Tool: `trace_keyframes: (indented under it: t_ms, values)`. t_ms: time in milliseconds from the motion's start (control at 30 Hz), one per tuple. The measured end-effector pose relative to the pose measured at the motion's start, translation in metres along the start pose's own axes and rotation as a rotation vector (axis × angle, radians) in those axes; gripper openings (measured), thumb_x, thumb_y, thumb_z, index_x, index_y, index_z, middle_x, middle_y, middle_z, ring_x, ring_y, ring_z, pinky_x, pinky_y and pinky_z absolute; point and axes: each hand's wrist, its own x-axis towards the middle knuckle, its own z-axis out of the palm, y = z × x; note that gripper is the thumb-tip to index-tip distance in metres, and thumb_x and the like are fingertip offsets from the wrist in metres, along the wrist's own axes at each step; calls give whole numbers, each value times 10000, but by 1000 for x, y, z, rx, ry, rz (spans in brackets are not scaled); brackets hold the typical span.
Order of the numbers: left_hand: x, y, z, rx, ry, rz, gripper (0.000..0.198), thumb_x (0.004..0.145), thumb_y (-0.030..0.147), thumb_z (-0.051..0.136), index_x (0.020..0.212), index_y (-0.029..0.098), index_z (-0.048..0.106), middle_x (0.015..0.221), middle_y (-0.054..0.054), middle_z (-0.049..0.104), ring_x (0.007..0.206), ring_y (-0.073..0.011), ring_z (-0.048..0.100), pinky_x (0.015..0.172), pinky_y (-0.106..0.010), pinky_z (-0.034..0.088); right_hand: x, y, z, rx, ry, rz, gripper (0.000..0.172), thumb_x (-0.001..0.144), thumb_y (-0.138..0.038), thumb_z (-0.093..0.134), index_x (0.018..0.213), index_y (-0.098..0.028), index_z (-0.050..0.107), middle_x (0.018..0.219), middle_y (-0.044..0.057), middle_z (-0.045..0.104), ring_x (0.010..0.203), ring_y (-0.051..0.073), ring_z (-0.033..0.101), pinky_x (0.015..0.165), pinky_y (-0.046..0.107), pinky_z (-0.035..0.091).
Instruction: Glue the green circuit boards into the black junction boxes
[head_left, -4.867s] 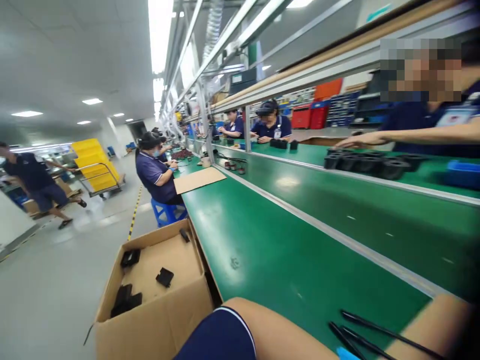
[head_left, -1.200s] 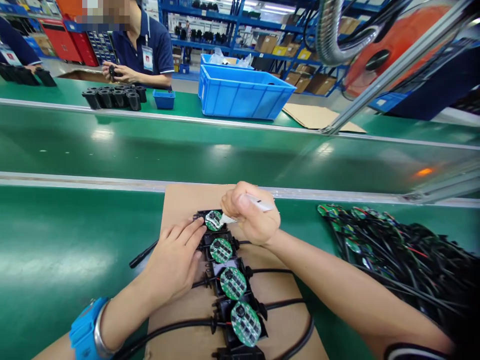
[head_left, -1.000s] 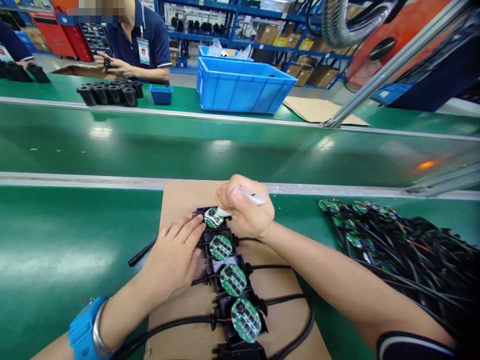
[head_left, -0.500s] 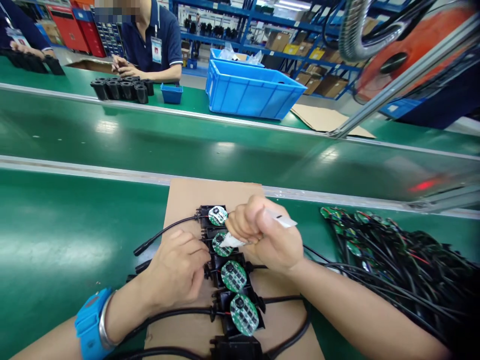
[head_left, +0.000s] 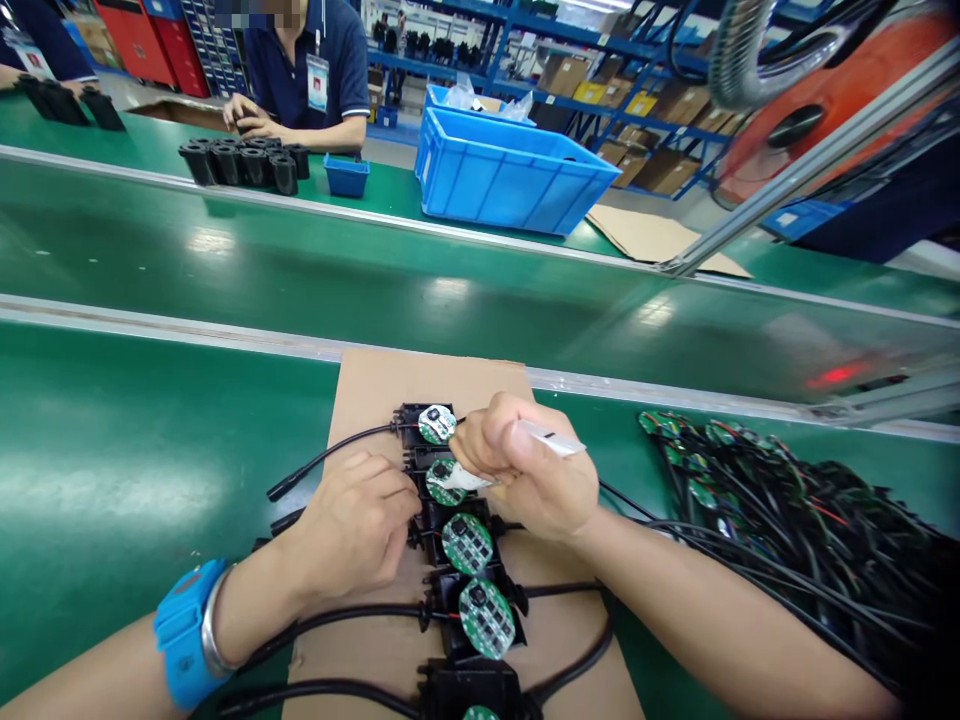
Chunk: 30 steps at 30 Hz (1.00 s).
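My right hand (head_left: 544, 475) is wrapped around a white squeeze tube (head_left: 466, 480). Its nozzle points down-left onto the second round green circuit board (head_left: 442, 494) from the top. That board sits over a black housing (head_left: 421, 458). My left hand (head_left: 358, 525) has its fingers curled against the housing's left side; the fingertips are partly hidden. The top circuit board (head_left: 436, 424) bears white material on its face. Nearer to me, a third board (head_left: 467, 543) and a fourth board (head_left: 487, 618) lie on their own housings, showing green faces.
A cardboard sheet (head_left: 397, 375) lies under the row of housings. Black cables run out both sides. At right is a heap of cabled boards (head_left: 795, 510). Across the bench stand a blue crate (head_left: 517, 175), black housings (head_left: 244, 165) and a co-worker (head_left: 307, 90). A metal post (head_left: 810, 150) slants at upper right.
The nozzle has shifted slightly left over the second board, and white material now shows at its tip. My left hand stays put. The view has tilted a little.
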Motion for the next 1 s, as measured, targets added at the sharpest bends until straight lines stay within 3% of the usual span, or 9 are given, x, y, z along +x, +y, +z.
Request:
trace_keyframes:
  t_ms: [433,833,1000]
  values:
    - [-2,-2,3,-2,-13,-10,243,778,64,469,848,148,686,830,-60,694,772,-210,609,729,-386,519,-2,-15,-11,-15,26,44,325,897,-325,555,624,-185,448,511,-71,281,431,68,215,441,246,181]
    - [-1,-3,1,24,-33,12,247,804,61,455,837,143,687,827,-67,696,773,-207,617,729,-382,534,7,1,-11,-57,53,-20,323,877,-339,583,620,-178,474,507,-68,304,434,66,229,430,227,173]
    - [-1,20,-7,44,-53,59,259,804,89,442,882,142,684,882,-80,717,729,-188,642,662,-330,557,2,-13,-14,-69,70,-13,319,854,-338,602,610,-190,460,491,-69,295,424,75,233,437,240,194]
